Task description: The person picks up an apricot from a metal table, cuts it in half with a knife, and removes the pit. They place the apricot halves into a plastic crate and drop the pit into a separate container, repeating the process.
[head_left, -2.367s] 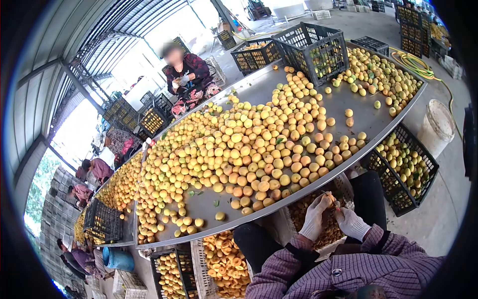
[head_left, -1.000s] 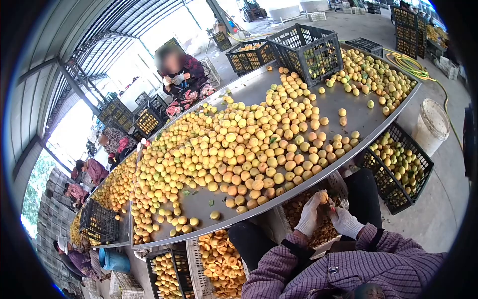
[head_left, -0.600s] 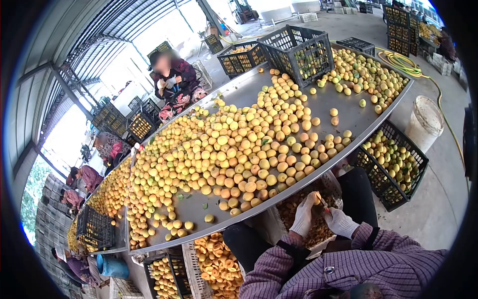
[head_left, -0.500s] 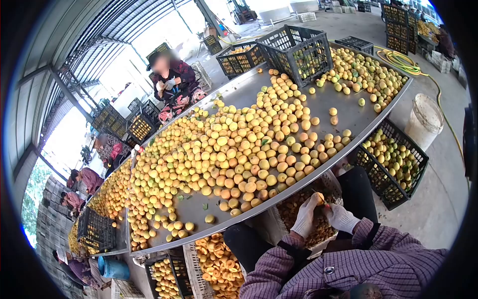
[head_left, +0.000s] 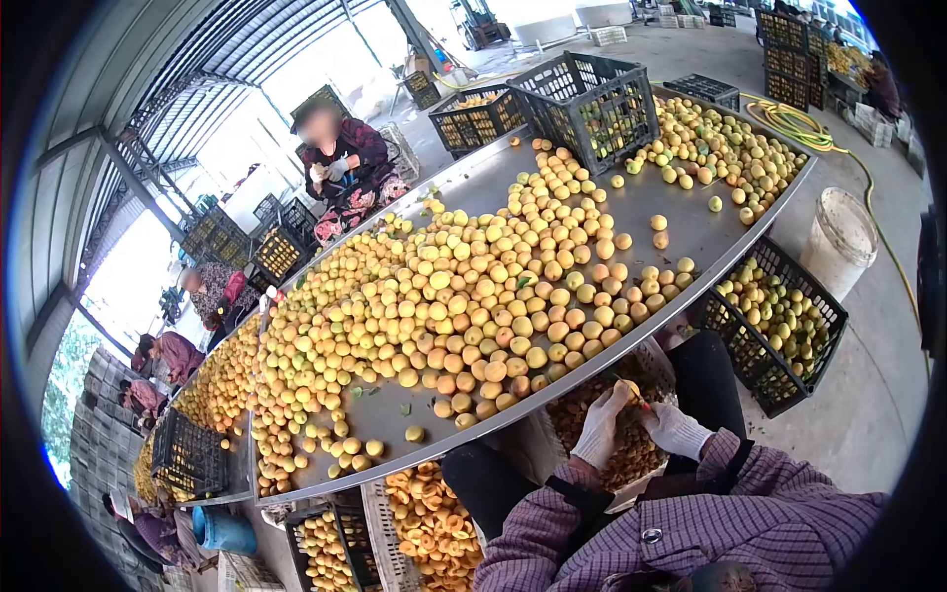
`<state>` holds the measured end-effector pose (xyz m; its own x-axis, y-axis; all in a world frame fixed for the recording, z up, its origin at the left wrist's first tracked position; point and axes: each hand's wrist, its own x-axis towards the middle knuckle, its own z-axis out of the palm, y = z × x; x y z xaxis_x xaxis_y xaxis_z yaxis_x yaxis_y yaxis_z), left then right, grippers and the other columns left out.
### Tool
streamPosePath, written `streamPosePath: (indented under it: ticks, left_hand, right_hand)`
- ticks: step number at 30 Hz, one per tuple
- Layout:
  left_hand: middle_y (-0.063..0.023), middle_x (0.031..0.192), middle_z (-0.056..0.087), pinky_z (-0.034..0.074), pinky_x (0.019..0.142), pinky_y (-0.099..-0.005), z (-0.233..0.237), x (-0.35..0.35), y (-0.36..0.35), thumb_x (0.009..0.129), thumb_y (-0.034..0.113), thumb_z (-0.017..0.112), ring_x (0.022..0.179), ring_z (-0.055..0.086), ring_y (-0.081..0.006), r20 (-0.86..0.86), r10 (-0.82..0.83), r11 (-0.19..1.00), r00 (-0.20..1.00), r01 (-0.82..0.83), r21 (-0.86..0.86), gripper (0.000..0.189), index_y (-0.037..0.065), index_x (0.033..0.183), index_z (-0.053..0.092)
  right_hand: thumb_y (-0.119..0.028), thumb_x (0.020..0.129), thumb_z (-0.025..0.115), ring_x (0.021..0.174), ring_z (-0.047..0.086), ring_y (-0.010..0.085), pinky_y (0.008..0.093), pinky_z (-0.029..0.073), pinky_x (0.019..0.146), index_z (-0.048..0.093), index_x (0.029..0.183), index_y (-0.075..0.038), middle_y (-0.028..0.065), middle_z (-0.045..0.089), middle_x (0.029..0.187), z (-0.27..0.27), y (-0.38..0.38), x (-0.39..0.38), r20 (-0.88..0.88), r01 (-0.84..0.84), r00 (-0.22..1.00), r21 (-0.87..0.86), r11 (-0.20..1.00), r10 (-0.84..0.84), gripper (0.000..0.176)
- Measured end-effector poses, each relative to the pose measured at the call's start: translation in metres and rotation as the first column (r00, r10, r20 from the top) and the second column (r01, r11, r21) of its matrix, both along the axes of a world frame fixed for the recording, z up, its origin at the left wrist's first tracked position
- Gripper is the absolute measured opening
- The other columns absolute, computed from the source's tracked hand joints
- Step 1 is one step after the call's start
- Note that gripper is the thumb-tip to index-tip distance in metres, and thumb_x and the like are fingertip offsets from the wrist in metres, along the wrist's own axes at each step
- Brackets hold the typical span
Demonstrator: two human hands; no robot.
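Evidently, at lower right, the white-gloved left hand (head_left: pixel 600 431) pinches a small orange apricot (head_left: pixel 625 393), which looks light, soft and easily bruised, round its middle. I cannot make out the white-gloved right hand (head_left: pixel 675 430)'s grip.

small orange apricot (head_left: pixel 630 392), held at fingertips of the left hand (head_left: pixel 602 431), just below the table (head_left: pixel 491 176) rim.

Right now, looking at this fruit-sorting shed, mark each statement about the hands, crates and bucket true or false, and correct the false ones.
1. The white-gloved left hand holds a small orange apricot. True.
2. The round white plastic bucket stands on the grey metal table. False: it stands on the concrete floor, beside a low black plastic crate of apricots.
3. The right hand is bare. False: it wears a white glove.
4. A tall black plastic crate stands on the table's far side. True.
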<state>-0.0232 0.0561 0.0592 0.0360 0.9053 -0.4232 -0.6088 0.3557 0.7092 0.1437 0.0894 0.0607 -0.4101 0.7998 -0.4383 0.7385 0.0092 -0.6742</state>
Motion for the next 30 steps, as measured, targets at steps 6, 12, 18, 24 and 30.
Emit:
streamPosePath:
  ticks: [6, 12, 18, 24, 30]
  left_hand:
    - [-0.0108, 0.128, 0.059, 0.046, 0.097, -0.0323, -0.023, -0.004, -0.005, 0.098, 0.042, 0.062, 0.116, 0.058, -0.0222, -0.764, 0.104, 0.837, 0.637, 0.358, 0.413, 0.059, -0.003, 0.136, 0.05]
    - [-0.0129, 0.116, 0.063, 0.048, 0.095, -0.0358, -0.002, 0.011, -0.001, 0.097, 0.033, 0.063, 0.108, 0.061, -0.0277, 0.079, 0.067, 0.998, 0.995, -0.067, -0.003, 0.045, 0.005, 0.131, 0.052]
    - [-0.0081, 0.11, 0.062, 0.047, 0.093, -0.0347, -0.038, 0.005, 0.001, 0.095, 0.047, 0.064, 0.106, 0.057, -0.0203, 0.234, 0.0, 0.999, 0.972, -0.011, 0.042, 0.049, 0.006, 0.122, 0.058]
    - [-0.0082, 0.108, 0.063, 0.047, 0.094, -0.035, -0.034, 0.01, 0.002, 0.096, 0.043, 0.065, 0.103, 0.059, -0.0213, 0.247, 0.066, 0.997, 0.967, -0.072, 0.013, 0.045, 0.005, 0.12, 0.058]
    - [-0.009, 0.108, 0.064, 0.047, 0.102, -0.035, -0.028, -0.011, 0.011, 0.099, 0.031, 0.062, 0.105, 0.062, -0.0236, 0.376, 0.094, 0.979, 0.922, -0.154, 0.133, 0.034, 0.003, 0.119, 0.059]
  right_hand:
    - [-0.039, 0.101, 0.05, 0.103, 0.066, 0.0436, 0.0466, 0.053, 0.087, 0.062, 0.116, -0.003, 0.0264, 0.068, 0.106, -0.011, -0.01, -0.003, 0.096, 0.019, 0.995, -0.016, 1.0, -0.017, 0.04]
    - [-0.038, 0.102, 0.049, 0.1, 0.067, 0.0422, 0.0475, 0.054, 0.086, 0.061, 0.118, -0.002, 0.0262, 0.069, 0.103, 0.0, 0.0, -0.002, 0.035, 0.0, 0.999, -0.005, 1.0, 0.001, 0.041]
    - [-0.039, 0.102, 0.047, 0.099, 0.067, 0.0434, 0.0485, 0.054, 0.084, 0.06, 0.123, -0.003, 0.0261, 0.069, 0.104, 0.005, -0.009, -0.002, 0.1, -0.019, 0.995, -0.043, 0.999, 0.023, 0.043]
    - [-0.041, 0.101, 0.049, 0.101, 0.067, 0.0412, 0.0463, 0.054, 0.086, 0.06, 0.123, -0.005, 0.0239, 0.069, 0.107, 0.01, -0.003, 0.002, 0.097, 0.001, 0.995, -0.035, 0.999, 0.003, 0.044]
    - [-0.038, 0.092, 0.068, 0.101, 0.067, 0.0351, 0.0409, 0.053, 0.086, 0.061, 0.119, -0.006, 0.0193, 0.069, 0.103, 0.019, -0.005, 0.033, -0.105, -0.017, 0.994, 0.046, 0.999, 0.022, 0.042]
